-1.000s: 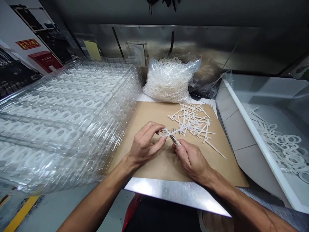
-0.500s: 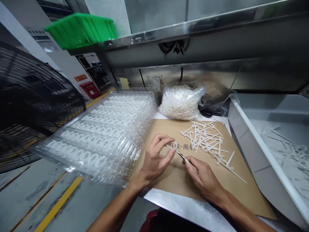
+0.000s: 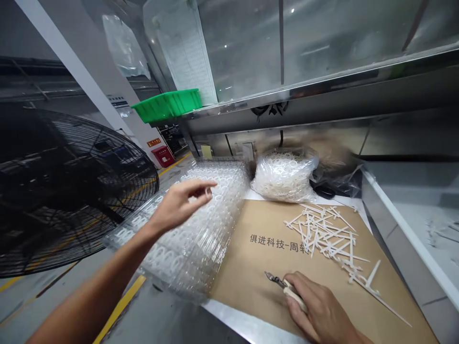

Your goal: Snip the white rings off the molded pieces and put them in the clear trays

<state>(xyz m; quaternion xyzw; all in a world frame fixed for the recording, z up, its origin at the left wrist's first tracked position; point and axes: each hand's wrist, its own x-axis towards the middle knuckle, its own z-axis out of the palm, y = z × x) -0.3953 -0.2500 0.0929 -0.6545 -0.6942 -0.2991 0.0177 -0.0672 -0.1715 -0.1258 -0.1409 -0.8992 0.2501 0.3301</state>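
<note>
My left hand (image 3: 181, 204) reaches out to the left over a stack of clear plastic trays (image 3: 193, 239) that hold white rings. Its thumb and fingers are drawn into a loose pinch; what sits between them is too small to name. My right hand (image 3: 321, 313) rests on a brown cardboard sheet (image 3: 251, 272) with printed characters, closed round the handle of small metal cutters (image 3: 277, 280) whose tip points left. A pile of white plastic sprue sticks (image 3: 326, 234) lies on the cardboard beyond my right hand.
A clear bag of white rings (image 3: 283, 177) stands at the back of the bench. A white bin (image 3: 401, 224) with loose pieces is at the right. A large black fan (image 3: 64, 191) stands left, over a floor with yellow lines. A green crate (image 3: 168, 102) sits on a steel shelf.
My left hand has left the cutters' tip and swung left and up over the clear trays. My right hand stayed on the cardboard with the cutters. The view has tilted upward and leftward.
</note>
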